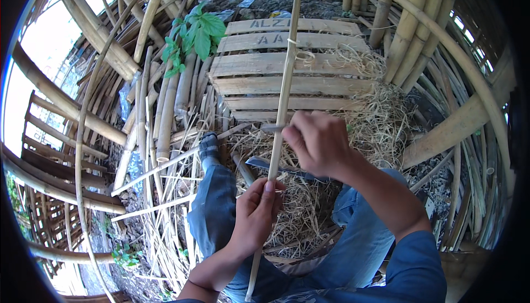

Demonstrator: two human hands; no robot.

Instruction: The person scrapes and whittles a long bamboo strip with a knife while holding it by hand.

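Observation:
A long pale bamboo strip [284, 88] runs upright through the middle, from the top edge down between my legs. My left hand [258, 210] is closed around its lower part, thumb on top. Higher up, my right hand [319, 144] is closed on a knife; its short grey blade [271, 128] lies across the strip, and the handle is hidden in my fist. A thin curl of shaving [305, 57] hangs from the strip's upper part. Below my right hand lies a long dark bluish object [265, 163], partly covered, its kind unclear.
Ahead lies a slatted wooden crate panel [292, 86]. Heaps of shavings [381, 118] spread beside it and between my legs. Bamboo poles [168, 115] and split strips [160, 206] lie at left, near a green leafy plant [201, 32]. Thick bamboo posts [417, 21] stand at right.

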